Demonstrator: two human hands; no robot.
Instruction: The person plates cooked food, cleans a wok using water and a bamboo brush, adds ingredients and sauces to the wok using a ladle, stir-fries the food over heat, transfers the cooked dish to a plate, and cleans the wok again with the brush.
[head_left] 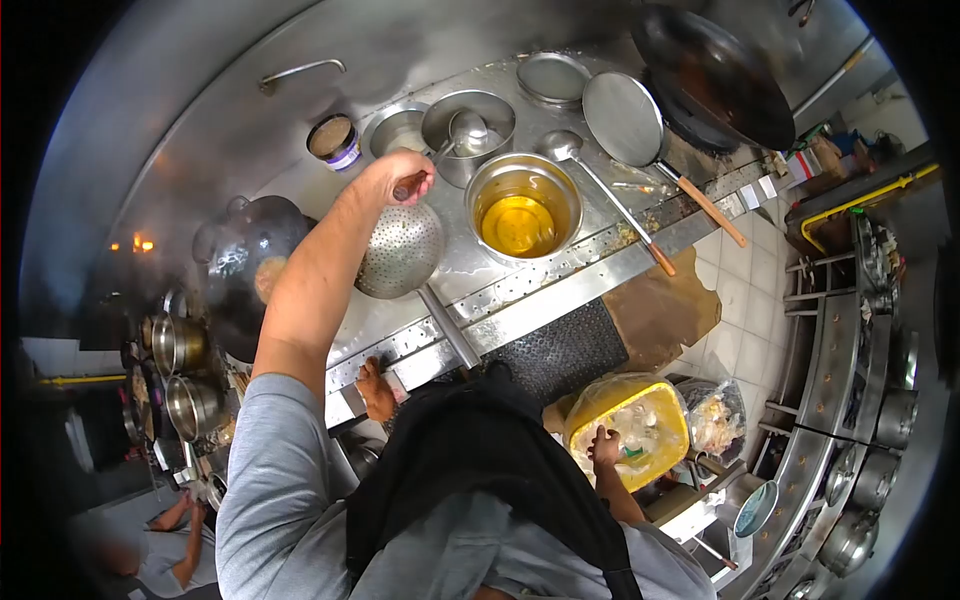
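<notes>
My left hand [405, 178] is closed around the wooden handle of a ladle [468, 128]. The ladle's bowl hangs over a metal pot [508, 112] at the back of the steel counter. Below that hand lies a round perforated strainer [402, 250], its metal handle pointing toward me. To its right stands a pot of yellow oil [520, 222]. Low on my right side, my right hand [605, 448] hovers at a yellow bin [665, 396] lined with plastic. Its fingers are loosely bent and apart, with nothing visible in them.
A blackened wok [250, 265] sits left of my forearm. Another ladle [610, 195] and a fine-mesh skimmer [624, 118] lie right of the oil. A large wok [710, 75] leans at the back right. Another person [165, 545] works at lower left.
</notes>
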